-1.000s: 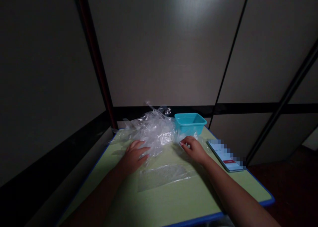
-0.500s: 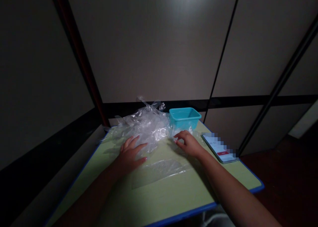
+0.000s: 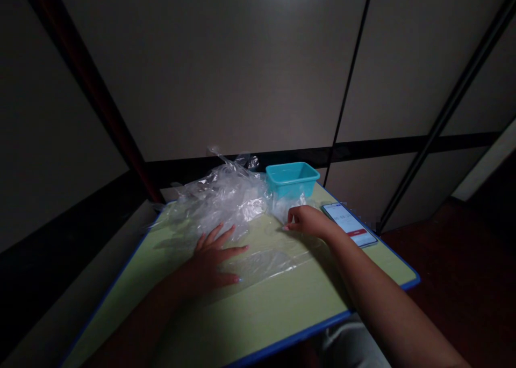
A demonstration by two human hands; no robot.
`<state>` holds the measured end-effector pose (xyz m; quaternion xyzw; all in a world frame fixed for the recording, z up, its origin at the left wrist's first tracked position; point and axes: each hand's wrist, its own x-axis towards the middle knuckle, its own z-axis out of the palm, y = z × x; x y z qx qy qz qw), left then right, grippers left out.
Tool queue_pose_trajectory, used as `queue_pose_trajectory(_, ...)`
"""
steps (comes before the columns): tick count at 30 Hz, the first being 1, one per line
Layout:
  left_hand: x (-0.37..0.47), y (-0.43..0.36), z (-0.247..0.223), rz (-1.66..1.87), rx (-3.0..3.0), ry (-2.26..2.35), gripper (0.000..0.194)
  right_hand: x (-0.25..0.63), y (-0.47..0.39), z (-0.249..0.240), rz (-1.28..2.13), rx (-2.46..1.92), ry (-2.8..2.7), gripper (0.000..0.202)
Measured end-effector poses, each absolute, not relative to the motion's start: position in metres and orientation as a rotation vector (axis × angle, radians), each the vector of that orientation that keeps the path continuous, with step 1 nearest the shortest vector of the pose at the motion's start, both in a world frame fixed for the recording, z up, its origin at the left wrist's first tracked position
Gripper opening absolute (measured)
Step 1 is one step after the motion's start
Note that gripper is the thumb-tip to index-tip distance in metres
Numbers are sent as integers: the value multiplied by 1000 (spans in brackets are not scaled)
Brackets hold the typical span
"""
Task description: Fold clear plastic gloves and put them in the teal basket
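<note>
My left hand (image 3: 213, 258) has its fingers spread, resting at the left end of a flat clear plastic bag (image 3: 266, 265) on the table. Beyond its fingertips lies a big crumpled heap of clear plastic bags (image 3: 229, 193). My right hand (image 3: 304, 220) is closed, its fingers curled toward the thumb just above the flat bag's far side. What its fingertips pinch, if anything, is too faint to make out. A smaller bunch of clear plastic (image 3: 281, 206) lies just behind that hand, in front of a turquoise plastic basket (image 3: 292, 183).
A phone (image 3: 350, 225) with a lit screen lies near the right edge of the light green table (image 3: 258, 319), which has a blue rim. Cabinet panels (image 3: 242, 78) stand right behind the table.
My left hand has spread its fingers wider and lowered onto the flat bag's left end. My right hand's fingers have curled further inward. The whole view has shifted slightly.
</note>
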<state>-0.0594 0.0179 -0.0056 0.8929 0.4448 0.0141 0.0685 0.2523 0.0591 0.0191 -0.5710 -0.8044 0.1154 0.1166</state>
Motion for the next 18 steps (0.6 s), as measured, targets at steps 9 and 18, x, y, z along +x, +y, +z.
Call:
queue_pose_trajectory(9,-55,15,-11,69,2806,1212,67,248,53,21,750,-1752,-2436,24)
queue_pose_trajectory(18,-54,13,-8,46,2755,1275,76,247,52,20,642,-1696,-2472,24)
